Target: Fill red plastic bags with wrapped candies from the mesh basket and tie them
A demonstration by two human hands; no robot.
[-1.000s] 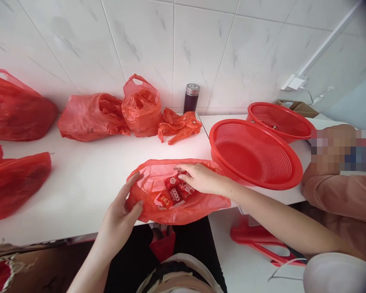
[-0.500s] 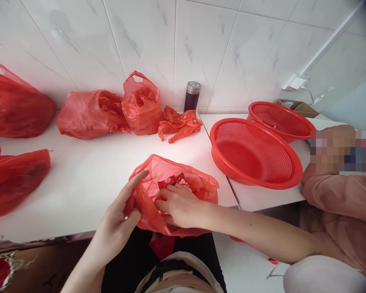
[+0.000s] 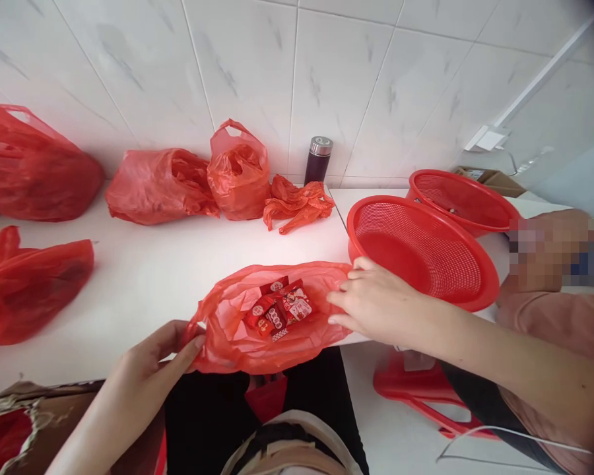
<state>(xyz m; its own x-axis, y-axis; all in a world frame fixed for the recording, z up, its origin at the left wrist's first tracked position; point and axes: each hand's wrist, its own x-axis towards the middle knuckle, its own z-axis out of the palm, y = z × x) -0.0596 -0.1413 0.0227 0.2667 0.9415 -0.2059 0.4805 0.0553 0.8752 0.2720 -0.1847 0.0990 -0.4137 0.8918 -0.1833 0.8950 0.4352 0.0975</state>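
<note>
At the flat white table's (image 3: 153, 264) near edge, the left hand (image 3: 151, 367) pinches the baggy red plastic bag's (image 3: 218, 359) left rim while the right hand (image 3: 381, 303) touches its right (pinching, I cannot tell), likely keeping small rectangular red wrapped packets (image 3: 277, 313) exposed.

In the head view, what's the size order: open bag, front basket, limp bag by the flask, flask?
1. Open bag and front basket: too alike to rank; basket partly covered
2. Limp bag
3. Flask
</note>
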